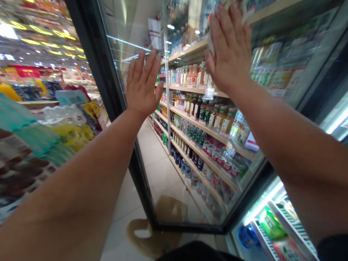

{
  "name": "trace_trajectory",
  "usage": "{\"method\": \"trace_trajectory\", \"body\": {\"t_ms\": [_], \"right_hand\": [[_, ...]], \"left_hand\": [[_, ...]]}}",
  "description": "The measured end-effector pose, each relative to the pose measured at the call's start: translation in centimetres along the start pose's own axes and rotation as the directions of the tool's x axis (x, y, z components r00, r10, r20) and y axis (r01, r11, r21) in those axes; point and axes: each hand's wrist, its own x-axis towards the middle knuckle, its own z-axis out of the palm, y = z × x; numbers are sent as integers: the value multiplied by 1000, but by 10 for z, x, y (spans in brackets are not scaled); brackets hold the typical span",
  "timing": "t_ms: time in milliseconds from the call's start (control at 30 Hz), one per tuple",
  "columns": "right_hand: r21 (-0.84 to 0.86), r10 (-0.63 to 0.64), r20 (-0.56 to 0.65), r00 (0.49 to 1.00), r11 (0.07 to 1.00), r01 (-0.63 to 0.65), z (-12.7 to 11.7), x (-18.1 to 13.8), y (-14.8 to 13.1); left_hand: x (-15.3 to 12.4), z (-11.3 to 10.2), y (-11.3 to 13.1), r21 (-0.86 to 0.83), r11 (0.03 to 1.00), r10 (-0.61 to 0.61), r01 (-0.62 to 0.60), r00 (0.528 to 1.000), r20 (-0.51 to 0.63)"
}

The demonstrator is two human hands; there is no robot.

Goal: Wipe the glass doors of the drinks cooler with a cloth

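Observation:
A black-framed glass door (pixel 190 228) stands swung open before me. My left hand (pixel 144 83) lies flat on the glass near the frame's left side, its fingers stretched out and holding nothing. Higher up and to the right, my right hand (pixel 231 47) presses a pale cloth (pixel 211 45) against the pane. Most of that cloth is hidden beneath the palm and fingers; only its edges show.
Shelves of bottled drinks (pixel 195 110) appear in the glass. At the lower right is a lit cooler with wire racks (pixel 288 221) and packaged goods. Stacked packs (pixel 65 127) stand on the left. The tiled floor (pixel 122 203) bears a tan shape (pixel 136 243).

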Motion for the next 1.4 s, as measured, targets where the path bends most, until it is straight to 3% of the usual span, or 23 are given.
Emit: {"method": "trace_trajectory", "body": {"t_ms": [67,267,467,567,633,733,800,933,1000,1133,1300,1400], "right_hand": [[-3,66,-27,997,998,-66,1,1,-5],[74,-126,88,988,990,119,8,1,-18],[58,38,55,998,997,-41,22,-3,-37],[138,-136,151,979,984,115,25,-5,-46],[153,-169,168,971,978,143,24,-4,-45],[61,42,57,998,997,-45,19,-5,-42],[38,105,5,994,994,-105,19,-5,-40],[86,-163,151,975,985,151,18,-3,-23],[71,-227,156,961,973,218,14,1,-9],[-42,-81,-15,997,996,80,2,3,12],[-12,-224,103,969,974,226,2,-1,20],[-48,-54,9,998,997,54,2,-1,31]], "left_hand": [[0,0,1,38,999,-5,5,1000,8],[1,-1,3,36,999,0,0,1000,7],[1,-1,2,34,999,-32,31,999,37],[1,0,0,23,1000,-8,7,1000,30],[0,1,-2,35,999,4,-5,1000,20],[0,3,-6,10,1000,27,-27,1000,-4],[0,5,-10,-38,998,58,-59,998,-23],[1,13,-20,-67,993,92,-95,995,-46],[2,17,-24,-71,990,116,-120,991,-61],[4,21,-29,-134,966,209,-220,974,-91],[5,21,-30,-96,970,218,-225,973,-78],[5,20,-31,-67,973,214,-219,974,-75]]}}
